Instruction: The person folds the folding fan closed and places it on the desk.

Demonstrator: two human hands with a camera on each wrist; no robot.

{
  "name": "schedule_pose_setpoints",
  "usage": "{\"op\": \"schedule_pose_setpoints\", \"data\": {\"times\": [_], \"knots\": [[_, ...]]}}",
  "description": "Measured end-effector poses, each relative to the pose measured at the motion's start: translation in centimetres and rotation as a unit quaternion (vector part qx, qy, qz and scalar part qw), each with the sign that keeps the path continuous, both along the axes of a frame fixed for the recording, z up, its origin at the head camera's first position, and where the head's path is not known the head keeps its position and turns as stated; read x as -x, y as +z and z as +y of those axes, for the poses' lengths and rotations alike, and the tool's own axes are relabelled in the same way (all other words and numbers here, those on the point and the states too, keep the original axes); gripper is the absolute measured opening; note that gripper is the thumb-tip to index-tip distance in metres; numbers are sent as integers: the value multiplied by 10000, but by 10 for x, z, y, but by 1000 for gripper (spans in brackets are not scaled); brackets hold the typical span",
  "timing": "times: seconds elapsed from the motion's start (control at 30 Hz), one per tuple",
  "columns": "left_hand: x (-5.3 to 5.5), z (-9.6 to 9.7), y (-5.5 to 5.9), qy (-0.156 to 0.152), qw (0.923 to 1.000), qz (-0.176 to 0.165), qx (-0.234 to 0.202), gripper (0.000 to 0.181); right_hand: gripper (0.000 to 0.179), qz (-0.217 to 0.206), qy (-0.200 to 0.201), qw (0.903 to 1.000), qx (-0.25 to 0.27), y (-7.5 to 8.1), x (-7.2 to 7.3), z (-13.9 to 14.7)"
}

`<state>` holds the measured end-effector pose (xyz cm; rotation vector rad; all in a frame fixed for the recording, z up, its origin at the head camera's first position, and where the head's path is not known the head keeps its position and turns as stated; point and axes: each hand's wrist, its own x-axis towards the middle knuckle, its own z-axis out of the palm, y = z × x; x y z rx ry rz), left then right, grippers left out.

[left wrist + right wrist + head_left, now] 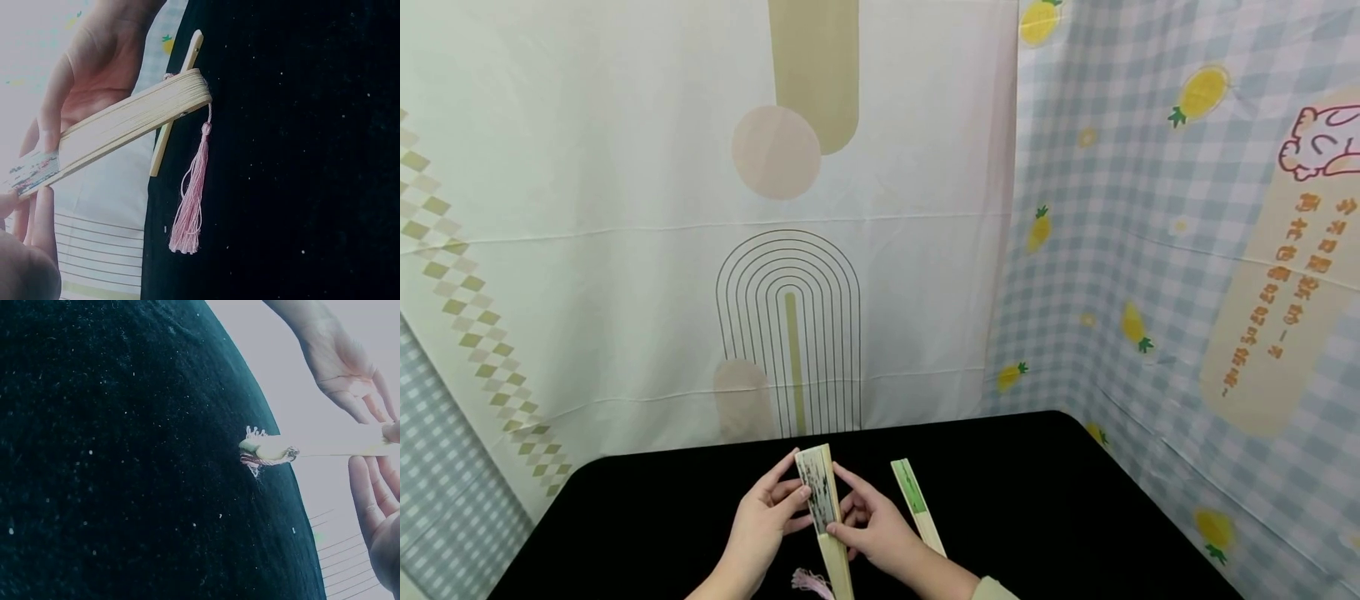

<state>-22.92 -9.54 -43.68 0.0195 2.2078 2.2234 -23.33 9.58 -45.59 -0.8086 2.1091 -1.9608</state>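
Note:
A folded hand fan [824,508] with pale wooden ribs and a grey-and-black patterned leaf stands tilted over the black table. My left hand [762,518] pinches its patterned upper part from the left, thumb on the front. From the right, my right hand [880,527] grips it lower, with the thumb near where leaf meets ribs. A pink tassel [192,194] hangs from the fan's rib end in the left wrist view. In the right wrist view the fan [331,444] is seen nearly edge-on, both hands at its far part.
Another folded fan [917,504], green-leafed with pale ribs, lies on the black table [1045,500] beyond my right forearm. A pale printed curtain [925,292] hangs behind the table, and a blue checked curtain [1075,275] with pineapples is at the right.

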Motion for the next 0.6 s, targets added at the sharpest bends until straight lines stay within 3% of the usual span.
{"op": "schedule_pose_setpoints", "data": {"times": [0.13,0.37,0.6], "knots": [[2,0,-1,85,10000,-7,44,62,69,49,-77,10000,-33,5,-3,-1],[5,3,-3,222,9997,0,103,61,68,110,-273,9994,-156,-15,9,-1],[6,6,-2,355,9993,43,52,61,66,86,-236,9995,-176,-18,9,0]]}}
